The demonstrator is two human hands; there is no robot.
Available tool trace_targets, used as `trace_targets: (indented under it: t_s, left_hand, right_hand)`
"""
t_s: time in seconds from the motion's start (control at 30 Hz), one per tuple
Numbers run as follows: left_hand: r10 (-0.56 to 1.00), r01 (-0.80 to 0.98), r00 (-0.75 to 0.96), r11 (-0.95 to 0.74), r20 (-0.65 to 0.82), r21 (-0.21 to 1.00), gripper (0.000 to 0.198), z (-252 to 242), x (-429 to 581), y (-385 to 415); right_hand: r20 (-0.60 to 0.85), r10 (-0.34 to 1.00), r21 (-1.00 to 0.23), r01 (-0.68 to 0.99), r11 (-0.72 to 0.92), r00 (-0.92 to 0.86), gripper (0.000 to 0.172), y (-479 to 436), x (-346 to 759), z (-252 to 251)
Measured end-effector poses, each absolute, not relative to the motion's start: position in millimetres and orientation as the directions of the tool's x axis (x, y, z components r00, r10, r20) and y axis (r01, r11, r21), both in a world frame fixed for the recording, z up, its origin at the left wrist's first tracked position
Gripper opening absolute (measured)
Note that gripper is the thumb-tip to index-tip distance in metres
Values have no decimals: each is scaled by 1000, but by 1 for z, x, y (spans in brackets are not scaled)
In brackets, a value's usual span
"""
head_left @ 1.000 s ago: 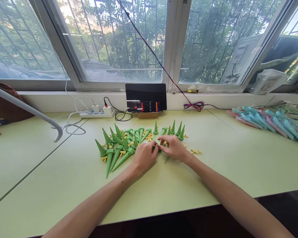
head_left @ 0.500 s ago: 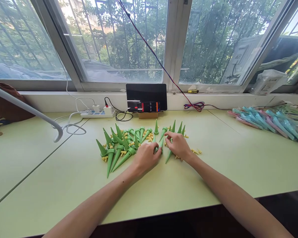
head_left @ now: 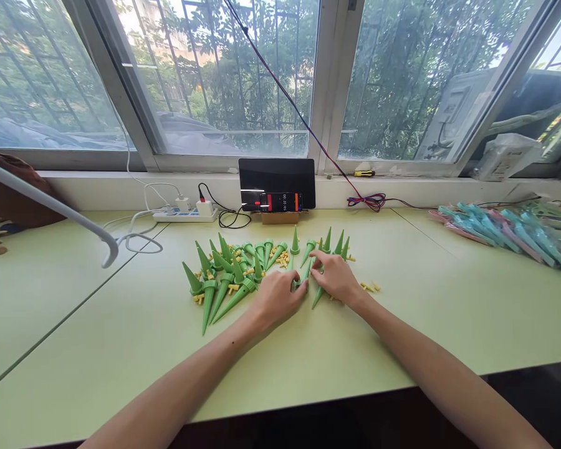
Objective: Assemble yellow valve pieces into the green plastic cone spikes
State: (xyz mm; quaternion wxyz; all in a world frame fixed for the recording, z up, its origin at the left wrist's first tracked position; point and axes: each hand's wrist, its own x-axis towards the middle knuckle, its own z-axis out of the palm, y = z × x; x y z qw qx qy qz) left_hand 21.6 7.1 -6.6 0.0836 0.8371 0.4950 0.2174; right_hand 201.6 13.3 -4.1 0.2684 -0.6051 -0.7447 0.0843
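A heap of green plastic cone spikes [head_left: 224, 277] lies on the pale green table [head_left: 121, 337], mixed with small yellow plastic pieces [head_left: 369, 286]. My left hand [head_left: 277, 298] rests at the heap's right side, its fingers curled round a green spike [head_left: 303, 275]. My right hand [head_left: 336, 277] sits just beside it, fingers pinched at the same spike's upper end. Whether it also holds a yellow piece is hidden. Some spikes stand upright behind my hands; others lie flat to the left.
A phone [head_left: 280, 202] leans against a dark tablet [head_left: 277, 179] at the sill. A power strip [head_left: 184, 215] with cables lies back left. Teal and pink packets [head_left: 500, 227] are piled far right. A white curved tube [head_left: 51, 209] crosses the left.
My right hand drew back slightly from the upright spikes toward my left hand. Both hands stay together on the green spike. The view shifted a little.
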Motion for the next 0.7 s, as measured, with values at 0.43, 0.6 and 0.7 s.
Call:
trace_targets:
  t_s: [0.43,0.6,0.7]
  left_hand:
    - [858,782,432,-510,280,358,26,-9,21,7]
    - [851,753,443,-523,280,399,23,-8,20,7]
    - [847,741,447,-530,287,412,22,-8,20,6]
  right_hand:
    - [291,950,-429,873,233,-110,38,12,201,-3]
    - [264,957,-412,883,226,-122,36,12,201,-1]
    - [251,959,-409,884,225,-128,35,12,200,0]
